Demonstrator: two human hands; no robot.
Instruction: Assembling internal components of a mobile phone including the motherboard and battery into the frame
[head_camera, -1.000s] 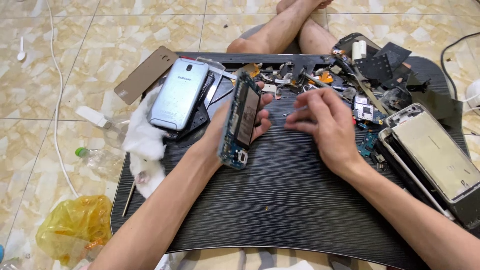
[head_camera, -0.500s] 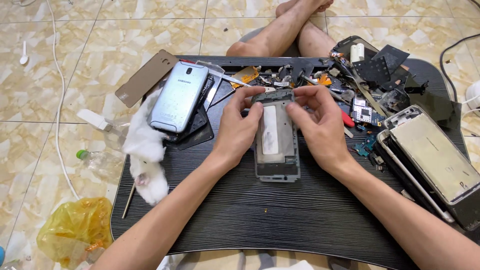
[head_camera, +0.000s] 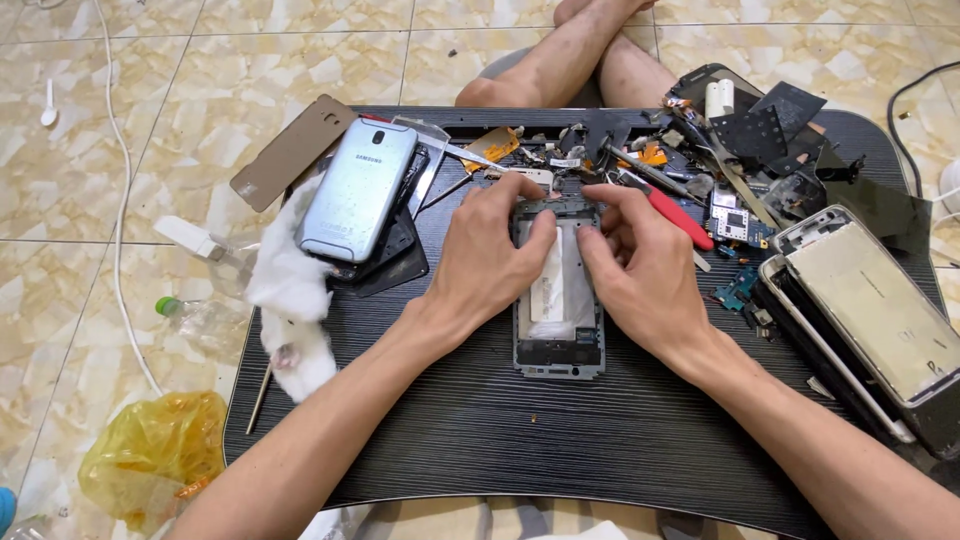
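Note:
A grey phone frame (head_camera: 560, 340) with its inside exposed lies flat on the black ribbed board (head_camera: 520, 440). My left hand (head_camera: 490, 265) grips the frame's upper left edge, thumb pressing on the pale sheet inside it. My right hand (head_camera: 640, 270) holds the upper right edge, fingers curled over the frame's top. Both hands meet at the frame's upper end.
A silver-blue phone (head_camera: 358, 190) rests on dark panels at the left, beside white tissue (head_camera: 290, 300). A red-handled tool (head_camera: 675, 215), circuit boards and loose parts crowd the back right. A stack of large phone shells (head_camera: 870, 320) sits right. A yellow bag (head_camera: 150, 455) lies on the tiled floor.
A second ago my left hand held the frame on edge while the right was apart. The frame was laid flat, and both hands now grip its top end, slightly lower on the board.

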